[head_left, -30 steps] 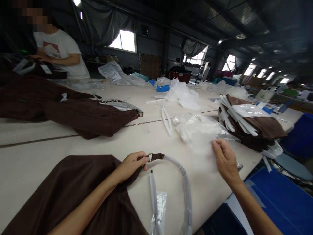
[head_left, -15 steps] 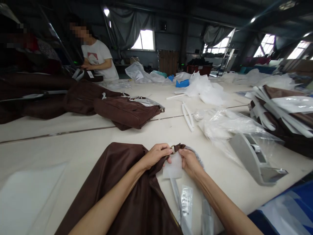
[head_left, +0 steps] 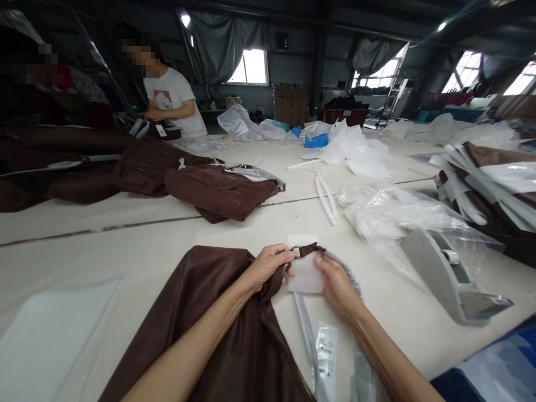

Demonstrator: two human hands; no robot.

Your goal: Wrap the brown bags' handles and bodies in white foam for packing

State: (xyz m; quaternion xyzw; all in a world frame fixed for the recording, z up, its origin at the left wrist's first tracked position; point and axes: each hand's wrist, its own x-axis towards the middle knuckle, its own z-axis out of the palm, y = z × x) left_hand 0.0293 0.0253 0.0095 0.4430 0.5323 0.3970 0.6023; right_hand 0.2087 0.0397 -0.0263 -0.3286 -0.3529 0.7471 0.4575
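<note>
A dark brown bag [head_left: 218, 279] lies in front of me, its zipper edge facing right. My left hand [head_left: 272, 265] is closed on the bag's corner, right by the metal ring [head_left: 296, 252] where the strap joins. A short brown strap [head_left: 309, 249] runs from that ring toward a wrapped, pale section curving down behind my right hand [head_left: 337, 279]. That hand is closed, pinching a small white foam sheet [head_left: 307, 273] at its right edge, just under the strap. Below the sheet, a grey strip [head_left: 307, 324] and a printed clear packet [head_left: 325, 354] lie on the table.
Several brown bags [head_left: 221, 190] lie across the table at left. A grey tape dispenser [head_left: 450, 273] and crumpled clear plastic [head_left: 389, 218] are at right, with a wrapped stack [head_left: 489, 184] behind. White sheets [head_left: 54, 335] lie at near left. A co-worker [head_left: 171, 103] stands across the table.
The white sheet has shifted up behind the ring and strap, and my right hand has moved slightly right and down. My left hand keeps its grip on the bag's corner.
</note>
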